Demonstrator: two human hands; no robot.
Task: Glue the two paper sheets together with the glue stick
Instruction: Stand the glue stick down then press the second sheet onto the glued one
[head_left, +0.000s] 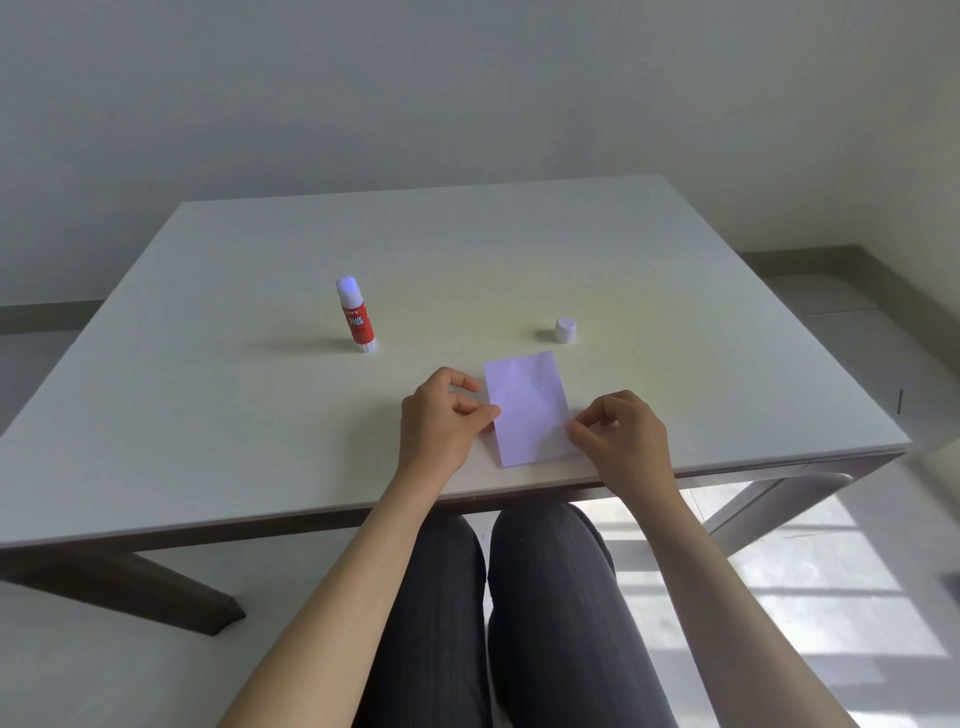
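A small white paper sheet lies flat near the table's front edge; only one sheet can be made out, so a second may lie under it. My left hand pinches its left edge between thumb and forefinger. My right hand pinches its right edge the same way. The glue stick, red label and white body, stands upright and uncapped to the far left of the paper. Its white cap sits on the table beyond the paper's right side.
The white table has its front edge just below the paper. My legs in dark trousers are under it. A grey wall stands behind the table, and tiled floor shows at the right.
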